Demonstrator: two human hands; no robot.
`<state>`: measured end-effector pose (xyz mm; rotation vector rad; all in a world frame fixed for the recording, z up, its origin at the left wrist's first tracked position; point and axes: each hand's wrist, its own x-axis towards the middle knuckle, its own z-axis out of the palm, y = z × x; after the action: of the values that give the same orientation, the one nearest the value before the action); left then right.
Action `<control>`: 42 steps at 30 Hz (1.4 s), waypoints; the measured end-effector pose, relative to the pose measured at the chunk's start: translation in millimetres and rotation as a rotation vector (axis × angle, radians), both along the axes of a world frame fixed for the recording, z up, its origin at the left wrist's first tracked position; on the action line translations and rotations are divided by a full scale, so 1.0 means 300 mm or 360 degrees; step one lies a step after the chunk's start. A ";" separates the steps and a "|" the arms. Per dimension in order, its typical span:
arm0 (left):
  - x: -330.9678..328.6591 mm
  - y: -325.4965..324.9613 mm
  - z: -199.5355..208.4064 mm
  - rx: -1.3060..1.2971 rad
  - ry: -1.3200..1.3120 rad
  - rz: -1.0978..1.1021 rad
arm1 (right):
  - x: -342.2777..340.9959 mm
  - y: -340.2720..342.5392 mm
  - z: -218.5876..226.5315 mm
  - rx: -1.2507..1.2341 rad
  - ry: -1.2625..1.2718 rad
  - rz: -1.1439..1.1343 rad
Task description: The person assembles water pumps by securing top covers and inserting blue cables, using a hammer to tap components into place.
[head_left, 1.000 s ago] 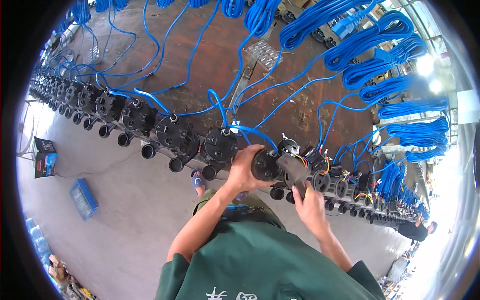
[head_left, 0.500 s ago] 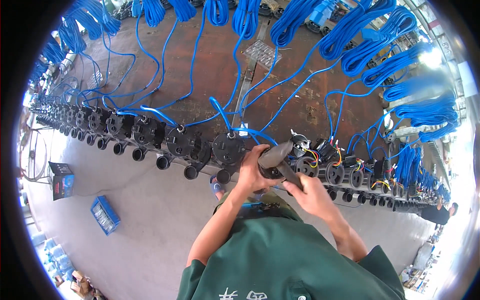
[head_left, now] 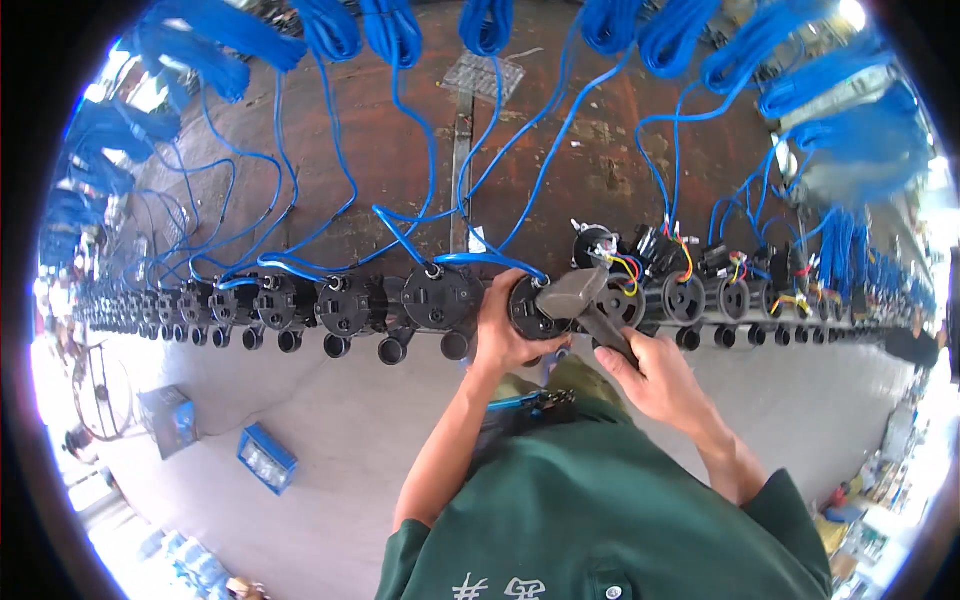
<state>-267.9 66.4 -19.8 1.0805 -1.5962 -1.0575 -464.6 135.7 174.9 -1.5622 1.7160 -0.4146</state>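
Note:
My right hand (head_left: 662,382) is closed round the handle of a hammer (head_left: 574,292). Its grey-brown metal head sits over the right side of a round black motor housing (head_left: 530,308), and whether the two touch I cannot tell. My left hand (head_left: 503,328) grips that housing from its left side, with the thumb along the near edge. A blue cable (head_left: 512,262) enters the top of the housing. Just left of my left hand stands another capped black housing (head_left: 440,296). To the right, an uncapped housing (head_left: 620,305) shows coloured wires.
Similar housings line the bench edge both ways. Across the rusty brown tabletop (head_left: 330,120) run blue cables, with coiled bundles (head_left: 392,35) at the far side. A clear plastic tray (head_left: 484,78) lies there. On the floor are a blue crate (head_left: 267,458) and a box (head_left: 170,422).
The hammer head has shifted right across the housing, uncovering more of its top. My left hand keeps its grip. The whole view has turned and tilted slightly.

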 end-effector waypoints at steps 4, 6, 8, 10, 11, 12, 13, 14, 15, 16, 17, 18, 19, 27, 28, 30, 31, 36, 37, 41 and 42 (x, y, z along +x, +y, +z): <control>0.016 -0.017 0.003 -0.0112 -0.0347 -0.0040 | 0.082 -0.026 0.087 -0.0396 -0.0132 0.0130; 0.015 -0.026 0.003 0.0085 -0.0280 -0.0198 | 0.112 -0.019 -0.024 -0.0053 0.0301 0.0143; -0.005 0.002 -0.072 0.0135 0.0412 -0.0106 | 0.083 -0.013 -0.177 -0.0054 0.0226 0.0153; 0.009 -0.001 -0.078 0.0066 0.0166 -0.0107 | 0.031 -0.031 -0.074 0.0151 -0.0048 0.0089; -0.002 -0.015 -0.060 0.0009 0.0079 -0.0085 | 0.001 -0.027 -0.043 0.0262 -0.0189 0.0055; -0.003 -0.018 0.007 -0.0031 -0.0018 -0.0097 | -0.027 0.028 -0.061 0.0039 -0.0188 -0.0016; -0.002 -0.004 0.071 0.0079 -0.0087 -0.0097 | -0.067 0.061 -0.029 0.0077 -0.0233 -0.0057; 0.007 0.028 0.053 0.0071 -0.0198 0.0012 | -0.108 0.084 0.006 0.0109 -0.0284 -0.0062; 0.012 0.078 0.021 0.0071 -0.0305 0.0110 | -0.139 0.120 0.001 0.0102 -0.0401 -0.0247; 0.020 0.129 -0.012 0.0067 -0.0417 0.0200 | -0.163 0.164 -0.022 0.0093 -0.0520 -0.0440; 0.030 0.186 -0.032 0.0100 -0.0483 0.0239 | -0.178 0.194 -0.050 0.0085 -0.0637 -0.0634; 0.032 0.229 -0.079 0.0360 -0.0529 0.0201 | -0.181 0.219 -0.086 0.0028 -0.0431 -0.0650; 0.028 0.270 -0.157 0.0617 -0.0576 0.0185 | -0.185 0.232 -0.135 -0.0033 -0.0231 -0.0642; -0.076 0.234 -0.456 0.0360 -0.0475 -0.0038 | -0.156 0.264 -0.283 0.0612 -0.0756 -0.0958; -0.072 0.238 -0.468 0.0382 -0.0443 -0.0028 | -0.154 0.255 -0.261 0.0586 -0.0711 -0.0930; -0.073 0.252 -0.490 0.0462 -0.0403 -0.0032 | -0.188 0.240 -0.245 0.0533 -0.0894 -0.1002; -0.071 0.256 -0.501 0.0519 -0.0399 -0.0049 | -0.197 0.238 -0.245 0.0536 -0.1096 -0.1067; -0.058 0.245 -0.494 0.0511 -0.0143 -0.0036 | -0.084 0.207 -0.371 0.0627 -0.0523 -0.0694; -0.053 0.223 -0.479 0.0428 -0.0043 -0.0021 | -0.100 0.231 -0.376 0.0731 -0.0719 -0.0732; -0.039 0.221 -0.495 0.0555 -0.0254 -0.0085 | -0.177 0.251 -0.279 0.0577 -0.0641 -0.0818; -0.041 0.221 -0.460 0.0732 -0.0176 -0.0059 | -0.183 0.226 -0.224 0.0560 -0.0802 -0.0967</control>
<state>-280.1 132.8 -157.8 1.4363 -1.4980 -1.4567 -519.5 203.5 107.8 -0.5950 1.7045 -0.6933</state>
